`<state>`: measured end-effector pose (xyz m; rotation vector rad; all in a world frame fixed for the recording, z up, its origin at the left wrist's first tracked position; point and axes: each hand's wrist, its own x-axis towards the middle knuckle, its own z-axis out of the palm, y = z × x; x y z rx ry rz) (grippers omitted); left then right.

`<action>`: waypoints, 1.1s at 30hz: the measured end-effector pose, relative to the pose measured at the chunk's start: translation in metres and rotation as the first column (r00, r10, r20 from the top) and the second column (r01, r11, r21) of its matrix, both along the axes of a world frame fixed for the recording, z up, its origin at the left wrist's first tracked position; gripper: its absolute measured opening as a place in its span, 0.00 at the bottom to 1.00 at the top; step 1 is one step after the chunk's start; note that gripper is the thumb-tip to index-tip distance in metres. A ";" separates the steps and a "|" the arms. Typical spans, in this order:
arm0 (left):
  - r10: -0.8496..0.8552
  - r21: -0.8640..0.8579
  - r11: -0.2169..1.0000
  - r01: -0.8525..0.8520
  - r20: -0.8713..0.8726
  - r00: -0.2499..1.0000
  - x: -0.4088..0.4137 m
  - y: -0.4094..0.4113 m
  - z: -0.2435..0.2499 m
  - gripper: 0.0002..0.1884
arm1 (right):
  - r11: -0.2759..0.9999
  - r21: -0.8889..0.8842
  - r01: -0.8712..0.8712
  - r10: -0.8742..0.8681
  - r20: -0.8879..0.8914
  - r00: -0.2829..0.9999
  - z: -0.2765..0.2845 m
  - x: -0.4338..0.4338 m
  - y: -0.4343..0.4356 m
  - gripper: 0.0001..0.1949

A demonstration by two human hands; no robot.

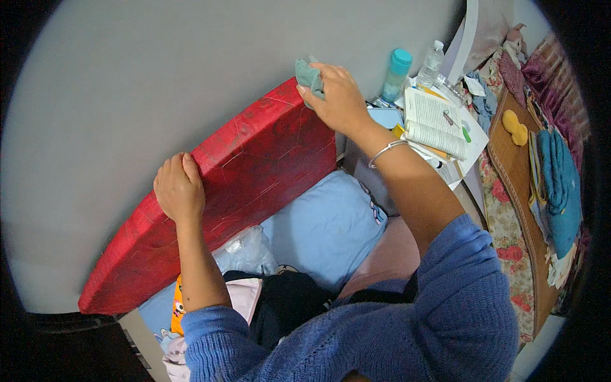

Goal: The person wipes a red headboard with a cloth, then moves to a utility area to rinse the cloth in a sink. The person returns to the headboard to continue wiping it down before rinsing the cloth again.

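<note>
A red padded headboard (267, 153) with a stitched line pattern stands against the grey wall. My left hand (180, 188) rests on its top edge, fingers over the far side, and nothing else shows in it. At the headboard's right end, my right hand (334, 93) holds a folded grey-green cloth (309, 79) against the upper corner. A metal bangle (389, 152) circles my right wrist. Below the headboard lie a light blue pillow (324, 224), a clear plastic bag (248, 250) and dark clothing (291, 301).
To the right, a cluttered table holds an open book (434, 117), a turquoise-lidded bottle (397, 74) and a clear plastic bottle (431, 62). Beyond it, a brown mat (510, 157) bears a yellow object (514, 127) and folded teal cloth (558, 176).
</note>
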<state>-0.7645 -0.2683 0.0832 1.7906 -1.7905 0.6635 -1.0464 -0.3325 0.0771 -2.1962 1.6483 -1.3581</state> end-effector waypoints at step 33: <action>0.015 0.047 0.999 -0.015 0.003 1.000 -0.003 0.002 0.000 0.17 | 0.962 -0.271 0.030 -0.030 0.001 1.000 -0.013 0.030 0.012 0.16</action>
